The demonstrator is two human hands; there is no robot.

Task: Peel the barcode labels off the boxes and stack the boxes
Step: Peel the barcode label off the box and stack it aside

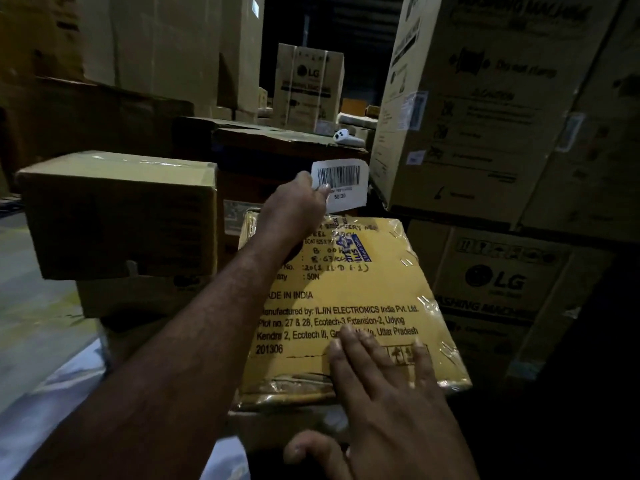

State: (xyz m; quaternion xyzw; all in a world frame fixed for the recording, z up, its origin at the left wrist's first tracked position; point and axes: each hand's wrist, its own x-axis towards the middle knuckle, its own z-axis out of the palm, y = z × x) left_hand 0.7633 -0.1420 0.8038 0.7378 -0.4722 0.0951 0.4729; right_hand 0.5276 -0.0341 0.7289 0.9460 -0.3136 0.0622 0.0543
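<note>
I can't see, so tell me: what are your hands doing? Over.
Left hand pinching peeled label. Right hand flat on yellow box. Nothing in the way.

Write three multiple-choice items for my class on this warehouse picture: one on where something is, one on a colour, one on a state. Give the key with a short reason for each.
1. Where is the right hand?
A. Flat on the near end of the yellow box
B. On the plain brown box
C. Raised in the air

2. What colour is the barcode label?
A. Yellow
B. White
C. Blue

3. What state is the label in?
A. Stuck flat on the box
B. Torn in two
C. Lifted clear, pinched by the left hand

Key: 1 A, its fingers rest on the wrapped top; 2 B, white with black bars; 3 C, it is held above the box's far edge.
</note>
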